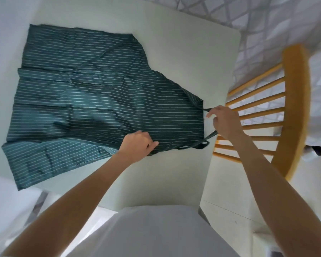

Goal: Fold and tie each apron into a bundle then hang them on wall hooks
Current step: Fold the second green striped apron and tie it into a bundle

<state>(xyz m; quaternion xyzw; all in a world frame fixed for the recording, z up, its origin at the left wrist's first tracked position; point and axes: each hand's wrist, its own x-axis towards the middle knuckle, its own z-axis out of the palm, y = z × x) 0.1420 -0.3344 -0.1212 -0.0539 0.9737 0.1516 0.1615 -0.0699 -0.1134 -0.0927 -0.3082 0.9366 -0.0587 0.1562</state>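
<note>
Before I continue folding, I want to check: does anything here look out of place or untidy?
Mostly tidy. The striped apron lies flat on the table, but its lower left corner hangs past the table edge, and one waist tie lies diagonally across the cloth.

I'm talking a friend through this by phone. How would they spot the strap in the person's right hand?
Find the pale table with the striped green apron spread on it. At the apron's narrow end nearest the wooden chair, the right hand pinches a thin, plain dark neck strap, unstriped unlike the cloth.
</note>
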